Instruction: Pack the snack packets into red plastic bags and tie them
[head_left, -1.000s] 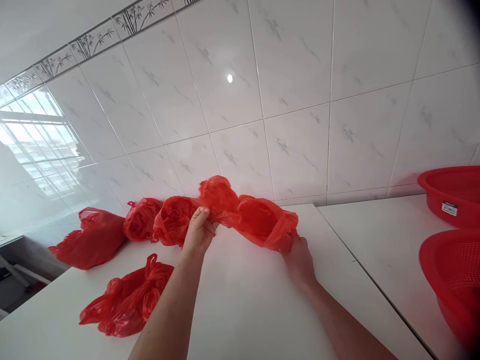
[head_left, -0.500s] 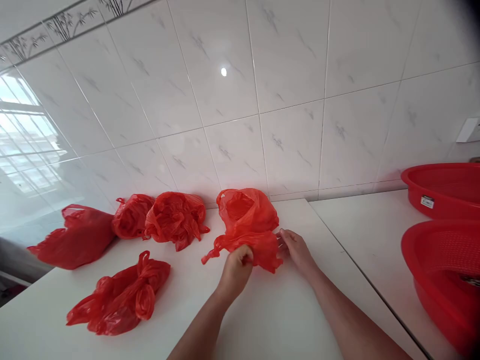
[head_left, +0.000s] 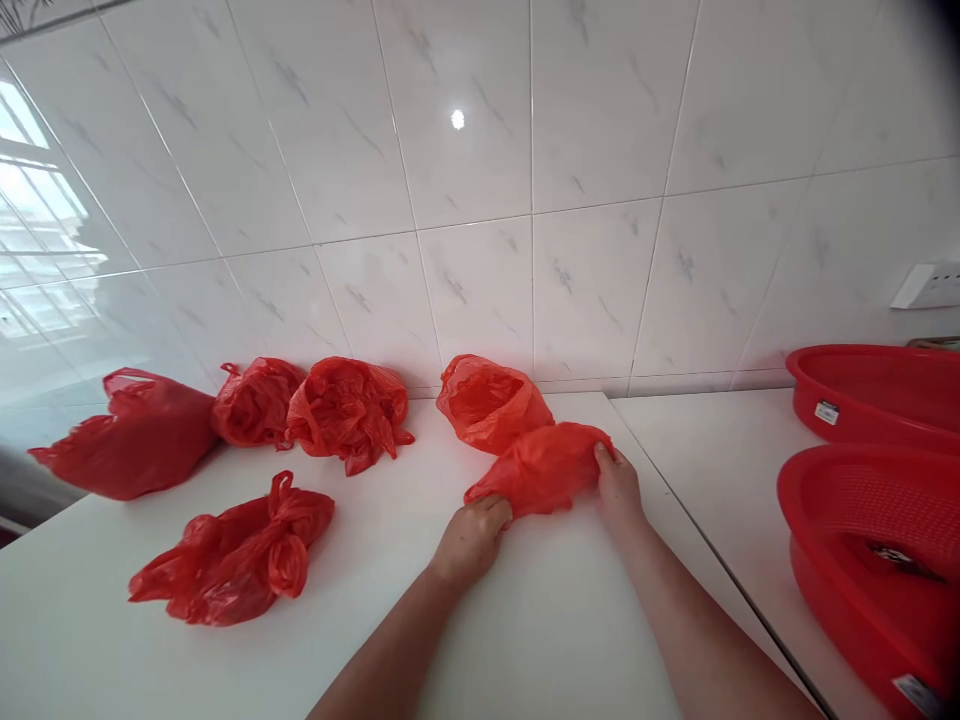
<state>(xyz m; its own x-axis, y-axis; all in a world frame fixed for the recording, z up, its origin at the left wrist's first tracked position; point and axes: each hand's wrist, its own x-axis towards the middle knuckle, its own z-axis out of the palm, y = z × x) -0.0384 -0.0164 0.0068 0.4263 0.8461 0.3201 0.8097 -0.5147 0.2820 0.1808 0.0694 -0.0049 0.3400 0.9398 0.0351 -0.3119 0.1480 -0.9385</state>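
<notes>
A red plastic bag [head_left: 517, 440] lies on the white counter [head_left: 525, 620], its open mouth facing up near the tiled wall. My left hand [head_left: 472, 540] is closed on the bag's near left end. At the bag's right end my right hand [head_left: 619, 490] grips it with the fingers curled over the plastic. Between the two hands the near part of the bag is bunched and folded.
Several other red bags lie to the left: one knotted [head_left: 240, 555] at the front, three more [head_left: 345, 410] along the wall. Two red plastic basins [head_left: 877, 390] [head_left: 862, 540] stand on the adjoining counter at right. A wall socket [head_left: 930, 285] sits above them.
The bag was stretched wide between my hands along the wall; both hands pulled it nearer and brought its ends together, folding the near part. The view tilted down slightly.
</notes>
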